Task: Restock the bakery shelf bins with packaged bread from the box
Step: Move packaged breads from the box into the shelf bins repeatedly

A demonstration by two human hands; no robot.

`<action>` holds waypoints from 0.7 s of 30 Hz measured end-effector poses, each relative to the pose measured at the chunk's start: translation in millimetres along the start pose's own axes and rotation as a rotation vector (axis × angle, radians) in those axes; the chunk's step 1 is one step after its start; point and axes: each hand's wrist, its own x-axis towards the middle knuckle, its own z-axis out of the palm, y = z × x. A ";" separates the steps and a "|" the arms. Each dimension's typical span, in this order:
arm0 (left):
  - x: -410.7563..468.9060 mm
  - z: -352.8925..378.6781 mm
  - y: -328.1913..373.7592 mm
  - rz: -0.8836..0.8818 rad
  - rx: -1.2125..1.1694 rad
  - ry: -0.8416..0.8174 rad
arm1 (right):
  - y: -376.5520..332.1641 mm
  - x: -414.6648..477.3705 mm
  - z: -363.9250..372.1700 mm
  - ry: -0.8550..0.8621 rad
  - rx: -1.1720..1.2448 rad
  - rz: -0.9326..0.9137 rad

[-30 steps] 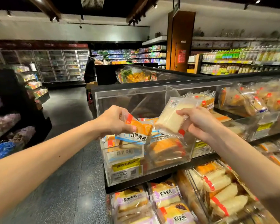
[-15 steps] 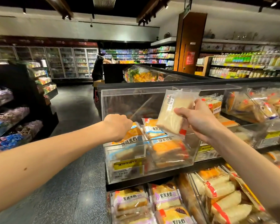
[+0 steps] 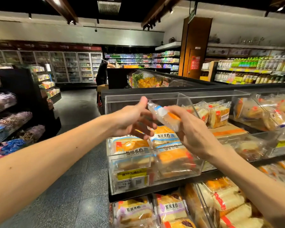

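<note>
Right grip (image 3: 192,133) grasping bread packet (image 3: 163,115) above clear bin (image 3: 158,94) at shelf's left end; left grip (image 3: 131,119) released, fingers loose, just beside packet.

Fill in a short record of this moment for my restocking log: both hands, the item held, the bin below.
left hand: holds nothing, fingers relaxed, beside the packet; contact unclear
right hand: grips the bread packet
packet position: tilted, above the clear bin
bin contents: orange-labelled bread packets, bin partly full
price tag: on the bin's front
</note>
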 end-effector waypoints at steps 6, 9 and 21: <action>-6.8 9.9 10.2 -0.078 -0.091 -0.073 | 2.6 1.8 2.9 0.015 -0.101 -0.245; 2.0 11.4 0.0 -0.009 -0.102 -0.017 | 10.3 2.0 2.8 -0.040 -0.084 -0.164; 52.0 13.4 -7.6 -0.021 0.076 -0.034 | 39.1 34.7 -9.9 -0.436 -0.003 0.436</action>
